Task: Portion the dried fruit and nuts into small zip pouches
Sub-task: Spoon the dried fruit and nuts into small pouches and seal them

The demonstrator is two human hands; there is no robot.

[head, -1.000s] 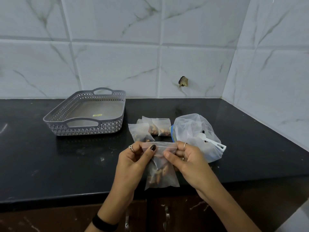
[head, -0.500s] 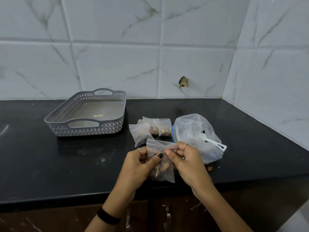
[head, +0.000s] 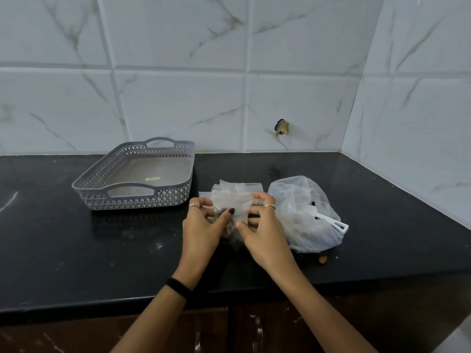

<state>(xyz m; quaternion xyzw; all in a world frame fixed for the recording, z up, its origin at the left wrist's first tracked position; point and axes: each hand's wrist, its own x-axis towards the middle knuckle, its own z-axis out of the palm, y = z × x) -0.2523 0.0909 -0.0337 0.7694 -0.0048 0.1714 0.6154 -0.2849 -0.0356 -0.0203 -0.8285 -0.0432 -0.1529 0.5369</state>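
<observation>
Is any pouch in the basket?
No: the basket shows only a bare floor with a yellow sticker; the pouches lie on the counter.

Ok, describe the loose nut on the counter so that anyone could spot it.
Start at the black counter, then the big clear bag right of the hands. The loose nut lies beside its near corner: small, brown, and bare on the counter.

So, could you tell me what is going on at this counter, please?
A person is portioning nuts into small zip pouches. Both the left hand and the right hand grip one small pouch low over the black counter, in front of other small pouches. The big bag with a white scoop lies to the right; the grey basket holds no pouches. One stray nut lies beside the bag.
</observation>
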